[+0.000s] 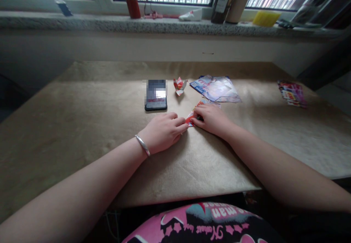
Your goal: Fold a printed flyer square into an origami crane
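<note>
A small piece of colourful printed paper (190, 119), red and white at its near end, lies folded on the table between my hands. My left hand (163, 130), with a silver bangle at the wrist, has its fingers closed at the left corner of the paper. From the right, my right hand (212, 118) grips the same paper with thumb and bent fingers, hiding much of it. Beyond my hands stands a folded red and white paper piece (179, 85) with pointed petals. A phone (156, 96) lies to its left, its screen partly blurred out.
Several blue and pale printed sheets (218, 88) lie behind my right hand. Some red and purple printed papers (292, 93) rest at the table's right side. On the windowsill (104, 24) stand a red container (133, 7), a dark bottle (223, 1) and a yellow block (265, 18).
</note>
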Demonstrator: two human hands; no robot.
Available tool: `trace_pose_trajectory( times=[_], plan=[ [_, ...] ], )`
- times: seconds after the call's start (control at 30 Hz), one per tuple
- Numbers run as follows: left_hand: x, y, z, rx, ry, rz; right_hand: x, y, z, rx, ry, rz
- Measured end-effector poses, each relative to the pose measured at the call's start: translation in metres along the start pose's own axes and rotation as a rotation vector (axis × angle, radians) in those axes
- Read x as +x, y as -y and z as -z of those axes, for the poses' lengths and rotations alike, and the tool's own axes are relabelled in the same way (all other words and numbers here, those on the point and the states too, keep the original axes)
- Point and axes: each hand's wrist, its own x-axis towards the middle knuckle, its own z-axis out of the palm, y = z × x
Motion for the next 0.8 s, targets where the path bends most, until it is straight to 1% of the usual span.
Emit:
trace_pose_trajectory(
  times=[0.53, 0.8],
  plan=[
    [-0.005, 0.012, 0.002, -0.108, 0.054, -0.034, -0.001, -0.004, -0.003, -0.001, 0.006, 0.001],
    [-0.007, 0.015, 0.002, -0.134, 0.052, -0.045, -0.002, -0.004, -0.003, 0.009, 0.0, 0.004]
  ],
)
